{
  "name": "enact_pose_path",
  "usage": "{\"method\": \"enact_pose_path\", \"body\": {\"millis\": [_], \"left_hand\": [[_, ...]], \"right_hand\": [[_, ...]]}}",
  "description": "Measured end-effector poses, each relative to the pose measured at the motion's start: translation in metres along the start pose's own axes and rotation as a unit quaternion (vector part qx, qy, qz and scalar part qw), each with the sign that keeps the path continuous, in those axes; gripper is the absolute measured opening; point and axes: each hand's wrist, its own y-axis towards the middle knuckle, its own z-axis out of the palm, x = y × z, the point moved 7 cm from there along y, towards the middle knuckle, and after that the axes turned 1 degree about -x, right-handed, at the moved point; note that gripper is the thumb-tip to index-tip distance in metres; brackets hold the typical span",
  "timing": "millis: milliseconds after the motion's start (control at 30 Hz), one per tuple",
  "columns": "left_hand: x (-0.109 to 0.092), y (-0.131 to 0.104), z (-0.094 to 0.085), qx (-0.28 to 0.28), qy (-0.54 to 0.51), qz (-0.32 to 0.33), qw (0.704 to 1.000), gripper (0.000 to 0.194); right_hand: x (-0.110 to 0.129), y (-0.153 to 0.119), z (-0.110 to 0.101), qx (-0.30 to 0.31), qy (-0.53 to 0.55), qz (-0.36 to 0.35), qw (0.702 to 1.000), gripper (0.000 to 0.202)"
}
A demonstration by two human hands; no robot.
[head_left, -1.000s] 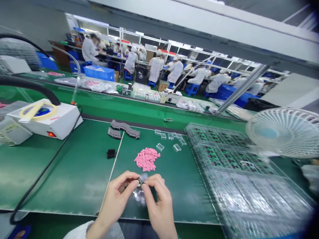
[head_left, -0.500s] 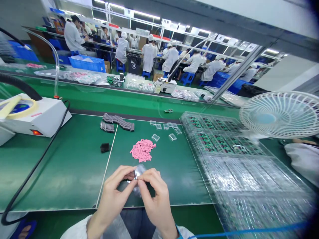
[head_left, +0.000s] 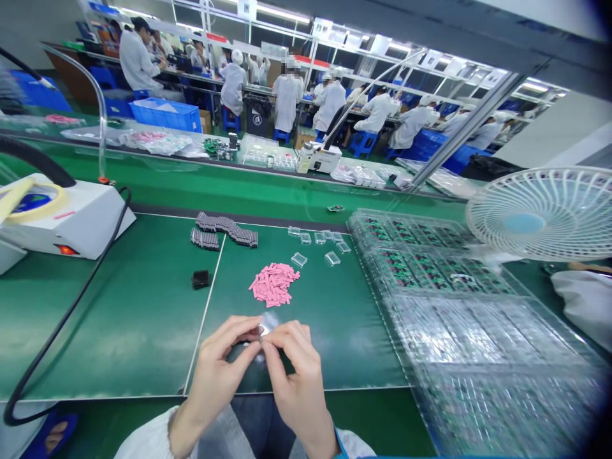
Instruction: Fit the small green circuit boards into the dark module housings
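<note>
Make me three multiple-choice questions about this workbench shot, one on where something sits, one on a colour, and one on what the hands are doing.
1. Where is the white fan?
A. at the far right
B. at the far left
C. between the hands

2. What colour is the heap of small strips?
A. blue
B. pink
C. yellow

3. How does the small clear part sit?
A. flat on the green mat
B. pinched between the left hand and the right hand
C. in a tray

Answers: 1 A, the fan stands past the clear trays. 2 B, the heap is pink. 3 B, fingertips of both hands meet on it.
</note>
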Motion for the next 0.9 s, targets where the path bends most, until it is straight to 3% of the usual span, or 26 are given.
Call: {"method": "enact_pose_path", "body": {"millis": [900], "left_hand": [[-0.0026, -0.0051, 0.0000, 0.009, -0.013, 0.030, 0.999, 0.028]], "right_hand": [[-0.0061, -0.0021, 0.0034, 0.012, 0.049, 0.044, 0.998, 0.018]]}}
